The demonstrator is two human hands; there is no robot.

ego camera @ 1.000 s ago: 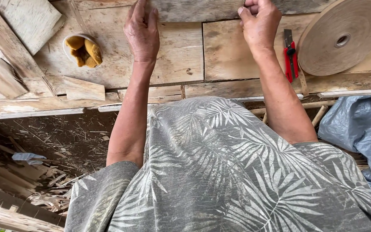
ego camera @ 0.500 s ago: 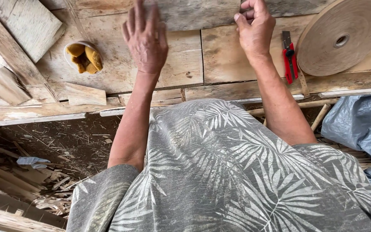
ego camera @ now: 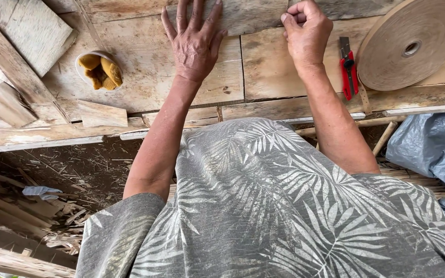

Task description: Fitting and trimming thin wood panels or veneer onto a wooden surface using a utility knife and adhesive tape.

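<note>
Pressing flat, the left hand point(ego camera: 194, 41) spreads its fingers wide on a grey veneer sheet point(ego camera: 243, 13) to pin it; beside it the right hand point(ego camera: 307, 36) is curled narrow at the sheet's edge — contents hidden — left of the red cutter point(ego camera: 347, 69).

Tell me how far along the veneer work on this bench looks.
Done: several wooden sheets already lie flat across the bench. In hand: the left hand presses flat on the grey sheet while the right hand, fist closed, works its edge. Left: the tape roll and red cutter lie untouched.
</note>
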